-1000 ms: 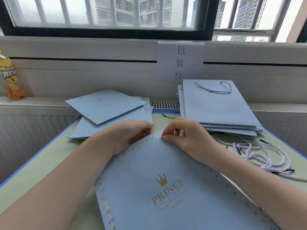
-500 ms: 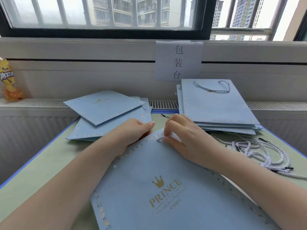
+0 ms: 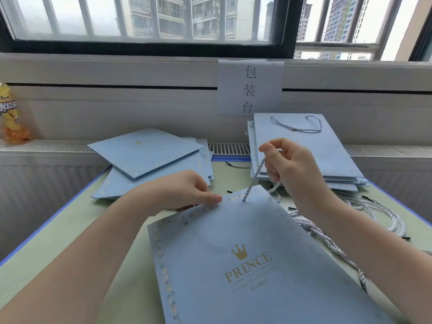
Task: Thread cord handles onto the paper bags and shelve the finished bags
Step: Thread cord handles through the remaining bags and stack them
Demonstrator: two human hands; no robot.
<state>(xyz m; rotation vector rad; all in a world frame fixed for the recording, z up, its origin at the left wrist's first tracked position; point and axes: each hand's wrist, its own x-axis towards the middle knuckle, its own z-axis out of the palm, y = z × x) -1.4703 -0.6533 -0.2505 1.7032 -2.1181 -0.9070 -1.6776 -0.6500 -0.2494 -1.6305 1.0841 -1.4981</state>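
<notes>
Now the right hand (image 3: 294,167) is up off the paper bag (image 3: 257,265), where half a second ago it lay low against the bag's top edge, fingertips working at a hole. It has risen toward one o'clock and drawn a length of cord (image 3: 253,181) up with it. The cord runs taut from a hole near the bag's top edge up to the thumb and forefinger, which pinch it; the remaining fingers are curled, and a second strand loops down below them to the bag's rim. I judge from this that the cord end has passed through the hole and the slack is being pulled through, so one end of this handle is close to seated.

The left hand (image 3: 184,195) has barely shifted. It grips the bag's top edge at about eleven o'clock from the printed crown, thumb on top and fingers tucked under, steadying the paper against the pull.

The bag itself lies flat at the near centre of the table (image 3: 58,242), logo up. At two o'clock sits a stack of finished bags (image 3: 315,155), the top one showing its cord handle. At ten o'clock lies a looser pile of bags without handles (image 3: 145,155). Spare cords (image 3: 374,213) trail at three o'clock, beside the right forearm.
</notes>
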